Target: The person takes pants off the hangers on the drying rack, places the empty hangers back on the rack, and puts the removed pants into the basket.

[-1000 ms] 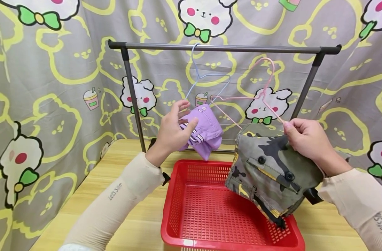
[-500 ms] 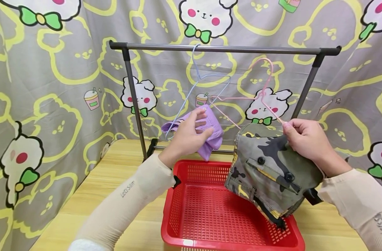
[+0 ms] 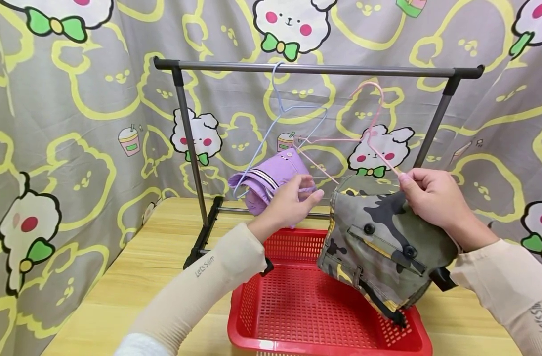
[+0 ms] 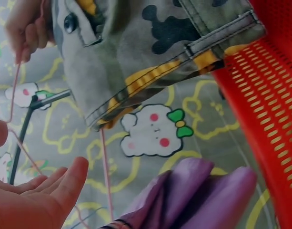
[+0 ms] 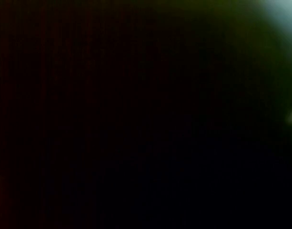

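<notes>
"Which step?"
"Fitting the pink hanger (image 3: pixel 370 139), I'd judge: my right hand (image 3: pixel 433 200) pinches it at the camouflage garment (image 3: pixel 373 247), over the right of the red basket (image 3: pixel 271 344)."
"And my left hand (image 3: pixel 290 200)?"
"Relaxed, holding nothing, just left of the garment. Next, I think, it should grip the garment's left edge."

Camouflage shorts (image 3: pixel 386 242), pink hanger (image 3: pixel 372 133), purple garment (image 3: pixel 271 173), red basket (image 3: pixel 315 306)
</notes>
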The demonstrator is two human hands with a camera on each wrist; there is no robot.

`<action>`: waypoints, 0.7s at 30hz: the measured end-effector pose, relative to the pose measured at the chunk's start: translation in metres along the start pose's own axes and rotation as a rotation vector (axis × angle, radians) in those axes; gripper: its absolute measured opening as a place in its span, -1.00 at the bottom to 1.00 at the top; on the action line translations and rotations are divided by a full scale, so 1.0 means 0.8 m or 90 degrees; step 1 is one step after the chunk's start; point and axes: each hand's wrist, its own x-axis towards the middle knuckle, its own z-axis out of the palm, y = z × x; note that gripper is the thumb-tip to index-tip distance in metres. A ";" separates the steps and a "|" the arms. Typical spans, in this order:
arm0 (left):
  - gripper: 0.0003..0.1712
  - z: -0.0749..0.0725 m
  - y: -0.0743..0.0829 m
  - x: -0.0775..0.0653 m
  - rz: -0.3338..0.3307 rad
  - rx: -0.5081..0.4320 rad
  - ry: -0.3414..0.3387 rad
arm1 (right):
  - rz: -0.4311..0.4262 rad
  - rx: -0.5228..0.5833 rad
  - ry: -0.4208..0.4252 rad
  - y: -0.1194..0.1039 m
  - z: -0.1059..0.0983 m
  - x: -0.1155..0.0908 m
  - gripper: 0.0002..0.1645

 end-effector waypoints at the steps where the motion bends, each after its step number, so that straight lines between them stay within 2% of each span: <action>1: -0.36 0.002 -0.001 0.000 -0.008 0.006 -0.004 | -0.002 -0.001 0.001 0.000 0.000 0.000 -0.64; 6: -0.24 0.009 -0.007 0.005 -0.054 0.029 -0.042 | -0.003 0.002 0.008 0.000 0.000 0.000 -0.64; 10: -0.15 0.020 -0.012 0.010 -0.087 0.038 -0.053 | -0.008 0.000 0.010 -0.001 0.001 0.000 -0.64; 21: -0.06 0.051 -0.034 0.012 -0.167 -0.004 -0.090 | 0.001 -0.003 0.004 -0.002 0.003 -0.001 -0.65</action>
